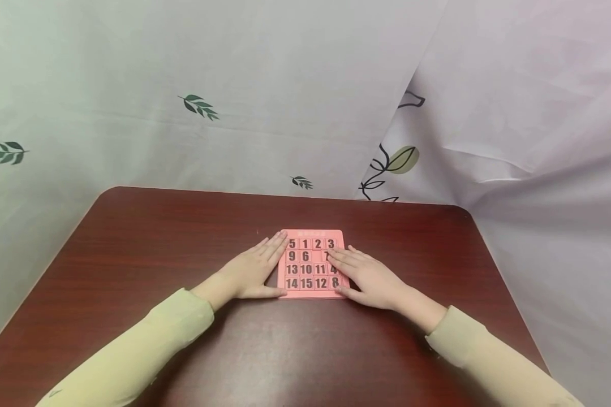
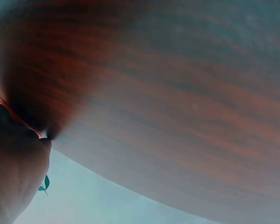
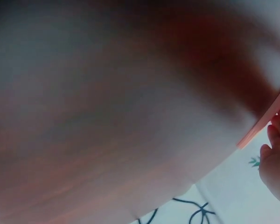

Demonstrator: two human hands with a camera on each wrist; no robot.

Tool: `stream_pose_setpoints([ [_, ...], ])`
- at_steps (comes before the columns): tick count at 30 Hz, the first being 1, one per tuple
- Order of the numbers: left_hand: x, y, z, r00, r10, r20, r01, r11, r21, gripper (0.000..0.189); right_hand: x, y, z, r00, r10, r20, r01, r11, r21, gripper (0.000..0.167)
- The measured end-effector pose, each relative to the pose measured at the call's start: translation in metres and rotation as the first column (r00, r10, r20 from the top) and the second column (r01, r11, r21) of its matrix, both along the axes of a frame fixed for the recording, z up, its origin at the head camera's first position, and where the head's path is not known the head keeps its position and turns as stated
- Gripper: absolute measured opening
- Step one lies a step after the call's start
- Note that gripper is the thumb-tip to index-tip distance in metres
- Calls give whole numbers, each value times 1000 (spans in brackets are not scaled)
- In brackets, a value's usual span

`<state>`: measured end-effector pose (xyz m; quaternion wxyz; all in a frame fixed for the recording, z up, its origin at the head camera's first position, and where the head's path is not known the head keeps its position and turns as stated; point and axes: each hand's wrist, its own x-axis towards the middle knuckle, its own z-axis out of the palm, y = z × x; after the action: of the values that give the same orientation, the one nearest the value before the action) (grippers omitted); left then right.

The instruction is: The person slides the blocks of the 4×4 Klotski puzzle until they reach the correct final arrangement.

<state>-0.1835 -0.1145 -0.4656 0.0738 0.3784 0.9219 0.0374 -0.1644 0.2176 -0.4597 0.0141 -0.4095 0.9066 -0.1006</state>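
Note:
A pink sliding number puzzle lies flat on the table, its black-numbered tiles facing up. In the second row, a bare slot separates tile 6 from tile 7, which is partly covered. My left hand rests along the puzzle's left side, fingers extended to its upper corner and thumb at the lower one. From the right, my right hand lays straight fingers over the right-hand tiles, fingertips at tile 7, thumb near tile 8. The right wrist view catches the puzzle's pink edge beside the fingers.
The dark red-brown wooden table has rounded far corners. Behind it hangs a pale curtain with leaf prints, and another cloth hangs at the right. Both forearms wear light sleeves.

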Motion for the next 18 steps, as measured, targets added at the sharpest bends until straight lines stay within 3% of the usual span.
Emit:
stream_pose_setpoints([
  [8,0,-2,-1,1000,-13,-20,13,1000,5,115,0,-19,4,1000,17,7,-17,1000,3,70],
  [18,-1,-2,-3,1000,-5,-13,5,1000,-9,115,-4,-16,7,1000,-5,13,5,1000,-7,69],
])
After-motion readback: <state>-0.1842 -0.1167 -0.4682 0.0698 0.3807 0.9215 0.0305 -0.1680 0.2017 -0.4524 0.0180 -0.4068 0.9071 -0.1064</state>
